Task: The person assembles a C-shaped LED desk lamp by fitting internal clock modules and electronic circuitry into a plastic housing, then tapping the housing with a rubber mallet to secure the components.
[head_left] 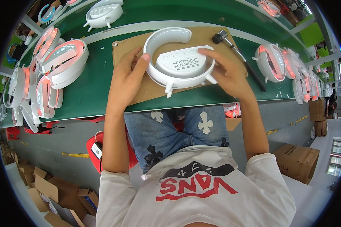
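Note:
A white C-shaped clock lamp (158,76) lies on a brown cardboard sheet (140,92) in front of me, its short legs pointing toward me. Inside its ring sits a half-round panel (183,62) with digit-shaped cutouts and a row of round buttons. My left hand (128,77) is closed loosely at the ring's left side, thumb against the outer edge; some of its fingertips are hidden. On the other side my right hand (229,72) grips the lamp, its index finger over the panel's top right corner and its thumb low by the ring.
A black-headed hammer (238,56) lies right of the lamp on the green bench (98,90). Lamps glowing red are stacked at left (64,64) and right (271,62). Another white lamp (103,15) stands farther back. Cardboard boxes (297,162) are on the floor.

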{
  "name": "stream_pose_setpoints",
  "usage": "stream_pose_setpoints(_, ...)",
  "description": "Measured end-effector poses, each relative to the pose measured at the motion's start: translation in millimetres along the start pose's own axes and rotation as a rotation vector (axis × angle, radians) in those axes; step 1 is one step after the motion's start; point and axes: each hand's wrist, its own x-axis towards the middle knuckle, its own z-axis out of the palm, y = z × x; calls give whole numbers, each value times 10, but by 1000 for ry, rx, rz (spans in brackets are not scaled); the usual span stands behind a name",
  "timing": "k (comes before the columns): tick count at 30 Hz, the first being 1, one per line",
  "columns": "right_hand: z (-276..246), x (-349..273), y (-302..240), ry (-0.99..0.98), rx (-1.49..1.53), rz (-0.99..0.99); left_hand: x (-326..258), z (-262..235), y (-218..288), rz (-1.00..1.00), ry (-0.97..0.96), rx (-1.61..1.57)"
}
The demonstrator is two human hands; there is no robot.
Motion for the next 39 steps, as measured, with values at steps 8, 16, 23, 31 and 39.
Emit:
stream_pose_setpoints(8, 91, -163, 50, 91, -241, -103, 293, 8, 30, 81, -228, 109)
stream_pose_setpoints(16, 685, -176, 35, 451, -521, -196, 160, 63, 98, -116, -111, -6)
stream_pose_setpoints(23, 733, -5, 0, 397, 85, -97, -27, 152, 288, 157, 18, -210)
stream_pose_setpoints(31, 857, 277, -111, 183, 1609, 190, 230, 102, 649, 907, 130, 115)
stream_pose_setpoints(39, 475, -57, 75, -158, 1148, 549, 442, 3, 261, 485, -103, 449)
